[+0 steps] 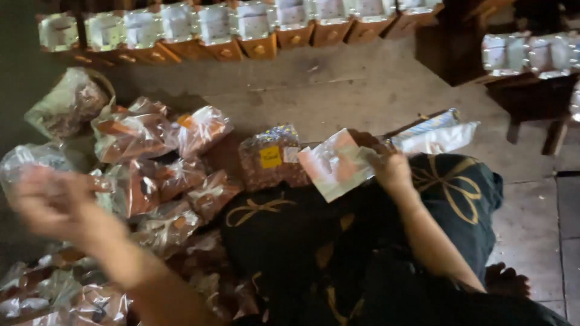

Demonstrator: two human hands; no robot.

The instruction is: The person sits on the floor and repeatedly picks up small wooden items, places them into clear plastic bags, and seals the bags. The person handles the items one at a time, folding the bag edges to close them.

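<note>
Sitting on the floor (374, 90), the person holds a flat packet (335, 163) in the right hand (393, 169), fingers closed on its right edge, over the lap just beside a dark patterned cloth (447, 187). The left hand (51, 202) is blurred with motion above the heap of bags (151, 163) at the left side of the floor; I cannot tell whether it is open or closed, or whether it has anything in it.

To my eye, a grip at one edge lets the packet droop, so a steadier hold would pinch nearer its middle or bring the other hand under it. Keeping it over the lap, clear of the heap, would stop it snagging on the crinkly bags.

That packet looks thin and glossy, pale with a pinkish tint and a white border, tilted with its lower corner toward the lap. It looks light and slippery, likely to flex.

Touching its left edge lies a block (272, 160) wrapped in clear film with a yellow label. Behind the right hand lies a white wrapper (438, 136). Along the far edge of the floor runs a row of boxes (254, 30), white inside and orange outside.
</note>
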